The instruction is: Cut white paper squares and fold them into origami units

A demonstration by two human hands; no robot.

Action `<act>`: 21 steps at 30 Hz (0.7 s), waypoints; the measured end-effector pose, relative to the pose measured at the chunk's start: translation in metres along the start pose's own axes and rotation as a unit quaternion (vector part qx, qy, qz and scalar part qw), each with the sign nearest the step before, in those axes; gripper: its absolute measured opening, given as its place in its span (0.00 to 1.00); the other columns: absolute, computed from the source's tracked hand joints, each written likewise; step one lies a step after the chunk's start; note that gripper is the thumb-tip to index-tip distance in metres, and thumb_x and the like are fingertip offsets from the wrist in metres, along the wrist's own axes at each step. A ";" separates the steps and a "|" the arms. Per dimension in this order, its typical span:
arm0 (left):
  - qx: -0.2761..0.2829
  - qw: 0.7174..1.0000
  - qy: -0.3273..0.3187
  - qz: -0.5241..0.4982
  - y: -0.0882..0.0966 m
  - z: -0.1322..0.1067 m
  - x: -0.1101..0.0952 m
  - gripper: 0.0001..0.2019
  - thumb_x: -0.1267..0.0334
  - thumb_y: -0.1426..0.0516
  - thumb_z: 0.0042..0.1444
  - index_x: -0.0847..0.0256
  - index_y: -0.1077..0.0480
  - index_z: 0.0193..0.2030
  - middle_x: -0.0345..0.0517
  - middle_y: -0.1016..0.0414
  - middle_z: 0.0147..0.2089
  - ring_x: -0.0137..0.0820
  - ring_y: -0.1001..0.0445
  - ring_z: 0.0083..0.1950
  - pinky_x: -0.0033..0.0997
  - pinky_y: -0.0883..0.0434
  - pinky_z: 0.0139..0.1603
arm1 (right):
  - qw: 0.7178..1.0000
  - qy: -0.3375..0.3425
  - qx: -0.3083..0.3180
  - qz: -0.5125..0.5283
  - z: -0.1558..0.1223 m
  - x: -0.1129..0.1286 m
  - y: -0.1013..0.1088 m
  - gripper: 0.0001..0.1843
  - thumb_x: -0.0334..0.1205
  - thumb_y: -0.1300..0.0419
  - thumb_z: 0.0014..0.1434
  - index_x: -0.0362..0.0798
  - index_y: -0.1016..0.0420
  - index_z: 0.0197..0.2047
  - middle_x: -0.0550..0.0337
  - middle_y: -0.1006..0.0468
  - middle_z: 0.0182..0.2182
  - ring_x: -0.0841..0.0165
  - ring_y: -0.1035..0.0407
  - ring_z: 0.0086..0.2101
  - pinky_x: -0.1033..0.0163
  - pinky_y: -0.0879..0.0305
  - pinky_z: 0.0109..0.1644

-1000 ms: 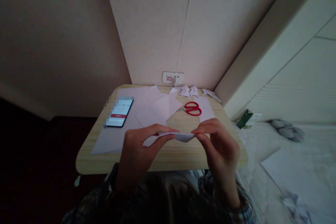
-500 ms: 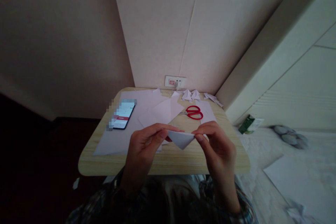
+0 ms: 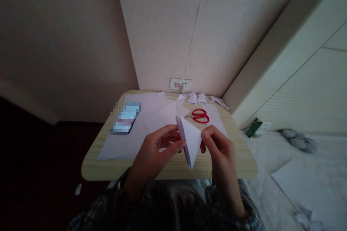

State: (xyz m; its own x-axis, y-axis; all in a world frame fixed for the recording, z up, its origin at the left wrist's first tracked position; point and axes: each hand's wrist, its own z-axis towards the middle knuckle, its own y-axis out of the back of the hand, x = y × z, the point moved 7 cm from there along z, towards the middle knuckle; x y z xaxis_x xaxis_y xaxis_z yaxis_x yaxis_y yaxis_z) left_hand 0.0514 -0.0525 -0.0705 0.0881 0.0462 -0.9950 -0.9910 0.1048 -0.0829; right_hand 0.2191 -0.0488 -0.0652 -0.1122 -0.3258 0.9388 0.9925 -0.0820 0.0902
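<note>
A folded white paper triangle is held above the front half of the small wooden table, its layered edge facing left and one point downward. My right hand pinches its right corner between thumb and fingers. At the layered edge, my left hand has its thumb against the paper and its fingers curled around behind, partly hidden. Just beyond the paper lie red-handled scissors, their blades partly covered. White paper sheets spread under and behind my left hand.
A phone lies on the sheets at the left. Several folded paper pieces line the table's back edge by the wall, below a socket. On the right, a green-and-white packet and a paper sheet rest on a pale quilted surface.
The folded paper has turned from a downward-pointing triangle with its long edge on top to one with its layered edge upright at the left. My left fingers have spread along that edge.
</note>
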 end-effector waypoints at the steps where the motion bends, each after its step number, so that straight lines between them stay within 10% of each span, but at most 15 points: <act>1: 0.025 1.000 0.013 -0.012 -0.004 0.000 0.003 0.13 0.65 0.34 0.53 0.63 0.21 0.46 0.46 0.14 0.39 0.34 0.17 0.39 0.27 0.21 0.36 | 1.000 -0.004 -0.003 0.005 0.000 -0.003 0.000 0.17 0.42 0.41 0.66 0.50 0.33 0.24 0.68 0.36 0.20 0.71 0.40 0.24 0.65 0.45 0.29; 21: 0.092 0.979 0.044 -0.176 -0.007 -0.001 0.016 0.21 0.63 0.27 0.47 0.56 0.21 0.49 0.44 0.17 0.45 0.29 0.21 0.36 0.22 0.24 0.30 | 0.974 -0.115 0.183 0.063 -0.008 -0.019 -0.033 0.20 0.49 0.42 0.66 0.50 0.32 0.24 0.64 0.29 0.21 0.68 0.34 0.25 0.63 0.37 0.32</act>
State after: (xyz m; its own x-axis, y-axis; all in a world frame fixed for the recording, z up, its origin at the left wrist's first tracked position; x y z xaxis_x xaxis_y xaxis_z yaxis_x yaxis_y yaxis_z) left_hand 0.0600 -0.0533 -0.0857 0.4045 -0.1103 -0.9079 -0.8648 0.2769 -0.4189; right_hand 0.1883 -0.0471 -0.0887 -0.0171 -0.0887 0.9959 0.9527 0.3008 0.0432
